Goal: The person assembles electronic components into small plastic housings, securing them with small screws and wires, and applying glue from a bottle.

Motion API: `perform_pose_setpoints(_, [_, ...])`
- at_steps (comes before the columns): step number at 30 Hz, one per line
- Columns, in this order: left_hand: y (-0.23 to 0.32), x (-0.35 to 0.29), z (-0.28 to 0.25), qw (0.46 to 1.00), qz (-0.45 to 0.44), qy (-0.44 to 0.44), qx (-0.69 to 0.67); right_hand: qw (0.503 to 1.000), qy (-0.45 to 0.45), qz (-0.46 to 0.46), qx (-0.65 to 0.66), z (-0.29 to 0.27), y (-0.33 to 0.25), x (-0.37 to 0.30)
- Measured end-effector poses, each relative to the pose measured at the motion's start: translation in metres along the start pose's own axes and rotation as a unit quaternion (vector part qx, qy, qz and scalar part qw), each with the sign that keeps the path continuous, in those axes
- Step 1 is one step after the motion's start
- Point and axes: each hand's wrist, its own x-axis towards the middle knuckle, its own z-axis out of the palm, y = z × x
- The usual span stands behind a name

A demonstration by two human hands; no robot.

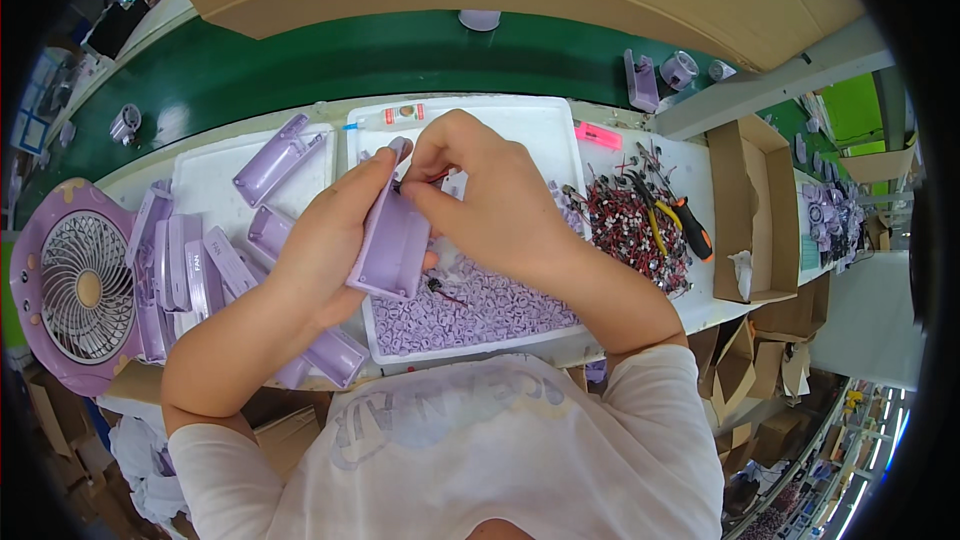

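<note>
A lilac plastic housing (pixel 393 250), shaped like a shallow open trough, is tilted up in my left hand (pixel 322 240), whose fingers wrap round its left side and back. At the housing's upper end my right hand (pixel 495 195) pinches with thumb and forefinger; a bit of red and dark wire shows there, but the part itself is mostly hidden. Below both hands lies a white tray (pixel 535 135) with many small lilac plastic pieces (pixel 470 315). One small wired part (pixel 440 290) rests on those pieces, just right of the housing's lower end.
More lilac housings (pixel 280 160) lie to the left, beside a round purple fan (pixel 88 288). On the right are a heap of wired parts (pixel 625 215), yellow-handled pliers (pixel 657 230), a screwdriver (pixel 692 228) and a cardboard box (pixel 775 195). A green belt (pixel 330 55) runs behind.
</note>
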Motion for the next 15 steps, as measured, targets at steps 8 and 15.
perform_pose_setpoints(8, [-0.0048, 0.0017, 0.0023, 1.0, 0.02, -0.012, 0.017, 0.988, 0.014, -0.109, -0.112, 0.0034, 0.0032, 0.0008])
perform_pose_setpoints(15, [0.0003, 0.0003, 0.0054, 0.999, 0.033, -0.011, 0.037, 0.994, 0.004, -0.07, -0.088, -0.0008, 0.0018, 0.0])
